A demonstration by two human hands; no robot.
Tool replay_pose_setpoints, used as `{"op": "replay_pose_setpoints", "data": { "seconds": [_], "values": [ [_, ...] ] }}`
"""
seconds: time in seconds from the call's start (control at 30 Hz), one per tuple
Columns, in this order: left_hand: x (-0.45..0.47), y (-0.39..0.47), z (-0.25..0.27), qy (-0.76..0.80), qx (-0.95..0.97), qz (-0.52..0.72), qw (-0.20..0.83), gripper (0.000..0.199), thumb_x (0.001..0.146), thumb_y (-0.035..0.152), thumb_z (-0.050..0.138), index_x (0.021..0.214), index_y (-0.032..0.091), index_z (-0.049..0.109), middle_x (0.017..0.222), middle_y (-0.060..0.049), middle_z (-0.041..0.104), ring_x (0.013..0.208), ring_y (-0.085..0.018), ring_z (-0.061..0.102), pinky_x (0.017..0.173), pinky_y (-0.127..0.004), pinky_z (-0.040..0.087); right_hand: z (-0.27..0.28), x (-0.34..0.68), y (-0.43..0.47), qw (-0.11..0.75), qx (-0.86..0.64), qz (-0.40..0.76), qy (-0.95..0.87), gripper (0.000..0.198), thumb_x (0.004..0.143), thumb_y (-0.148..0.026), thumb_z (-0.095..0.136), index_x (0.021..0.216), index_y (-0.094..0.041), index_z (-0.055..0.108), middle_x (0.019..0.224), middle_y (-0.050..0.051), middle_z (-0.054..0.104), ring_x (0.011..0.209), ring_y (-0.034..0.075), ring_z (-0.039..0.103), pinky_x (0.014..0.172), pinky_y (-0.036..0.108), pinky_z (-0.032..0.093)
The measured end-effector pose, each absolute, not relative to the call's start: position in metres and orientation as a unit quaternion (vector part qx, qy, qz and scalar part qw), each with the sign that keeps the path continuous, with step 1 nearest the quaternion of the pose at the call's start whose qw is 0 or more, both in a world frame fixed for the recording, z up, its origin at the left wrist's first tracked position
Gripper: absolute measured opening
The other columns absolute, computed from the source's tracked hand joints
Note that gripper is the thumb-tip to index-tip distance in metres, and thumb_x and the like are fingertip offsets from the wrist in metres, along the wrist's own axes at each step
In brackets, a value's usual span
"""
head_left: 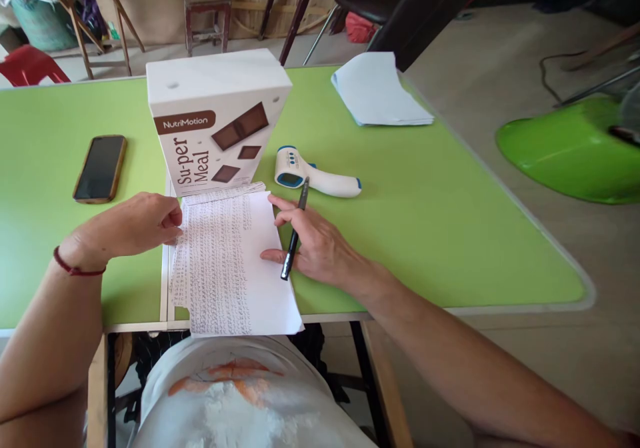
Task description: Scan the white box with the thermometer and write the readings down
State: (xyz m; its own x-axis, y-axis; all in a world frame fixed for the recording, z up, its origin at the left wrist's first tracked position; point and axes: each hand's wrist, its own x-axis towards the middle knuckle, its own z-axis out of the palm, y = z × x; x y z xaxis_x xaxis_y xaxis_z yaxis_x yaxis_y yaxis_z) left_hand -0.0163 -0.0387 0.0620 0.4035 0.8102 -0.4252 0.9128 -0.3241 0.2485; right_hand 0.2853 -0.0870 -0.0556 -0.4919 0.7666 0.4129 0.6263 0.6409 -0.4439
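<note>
A small stack of white paper sheets, covered with lines of handwriting, lies at the table's front edge and hangs slightly over it. Its right strip is blank. My left hand is closed, thumb and curled fingers at the stack's left edge; the exact grip is partly hidden. My right hand holds a black pen between its fingers, the pen lying slanted across them. Forefinger and thumb reach over the right edge of the paper. Just beyond this hand, a white and blue infrared thermometer lies on its side.
A white NutriMotion box stands right behind the paper on the green table. A phone lies at left, and blank folded paper at the back right. Chairs, including a wooden one, and a green plastic object are beyond the table.
</note>
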Motion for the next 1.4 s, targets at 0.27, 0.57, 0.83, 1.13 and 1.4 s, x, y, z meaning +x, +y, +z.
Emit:
{"op": "replay_pose_setpoints", "data": {
  "seconds": [0.27, 0.57, 0.83, 1.13, 1.4],
  "values": [
    [-0.013, -0.045, 0.061, 0.481, 0.828, -0.075, 0.278, 0.015, 0.081, 0.033, 0.057, 0.076, 0.023, 0.067, 0.077, -0.001, 0.074, 0.066, -0.018, 0.066, 0.060, -0.029, 0.045, -0.055, 0.284, -0.088, 0.304, -0.405, 0.111, -0.855, 0.040, 0.089, -0.047, 0.073, 0.109, -0.024, 0.048, 0.144, 0.022, 0.058, 0.131, 0.038, 0.058, 0.101, 0.060, 0.055],
    [-0.027, -0.025, 0.051, 0.607, 0.784, -0.013, 0.130, 0.016, 0.078, 0.037, 0.064, 0.072, 0.022, 0.062, 0.069, -0.003, 0.067, 0.071, -0.025, 0.066, 0.069, -0.038, 0.050, -0.057, 0.281, -0.088, 0.294, -0.375, 0.070, -0.876, 0.046, 0.085, -0.054, 0.075, 0.106, -0.024, 0.048, 0.138, 0.024, 0.061, 0.133, 0.041, 0.055, 0.105, 0.065, 0.048],
    [-0.024, 0.014, -0.008, 0.462, 0.744, 0.400, 0.272, 0.085, 0.066, 0.045, 0.088, 0.135, 0.023, 0.044, 0.141, -0.014, 0.055, 0.124, -0.032, 0.059, 0.078, -0.036, 0.062, -0.059, 0.281, -0.086, 0.298, -0.370, 0.056, -0.878, 0.041, 0.087, -0.051, 0.074, 0.103, -0.023, 0.049, 0.137, 0.026, 0.062, 0.130, 0.041, 0.059, 0.102, 0.062, 0.050],
    [-0.023, 0.006, 0.011, 0.427, 0.744, 0.452, 0.244, 0.060, 0.075, 0.056, 0.084, 0.116, 0.019, 0.062, 0.121, -0.011, 0.070, 0.112, -0.031, 0.067, 0.096, -0.049, 0.060, -0.061, 0.283, -0.084, 0.279, -0.391, 0.082, -0.873, 0.041, 0.086, -0.051, 0.076, 0.103, -0.025, 0.049, 0.142, 0.022, 0.060, 0.135, 0.039, 0.055, 0.107, 0.062, 0.047],
    [-0.013, -0.011, 0.010, 0.417, 0.763, 0.396, 0.296, 0.065, 0.072, 0.055, 0.086, 0.121, 0.020, 0.063, 0.121, -0.014, 0.066, 0.116, -0.036, 0.064, 0.074, -0.042, 0.067, -0.058, 0.279, -0.083, 0.297, -0.380, 0.087, -0.872, 0.049, 0.079, -0.046, 0.084, 0.103, -0.025, 0.045, 0.134, 0.021, 0.065, 0.122, 0.040, 0.064, 0.097, 0.059, 0.052]
  ]
}}
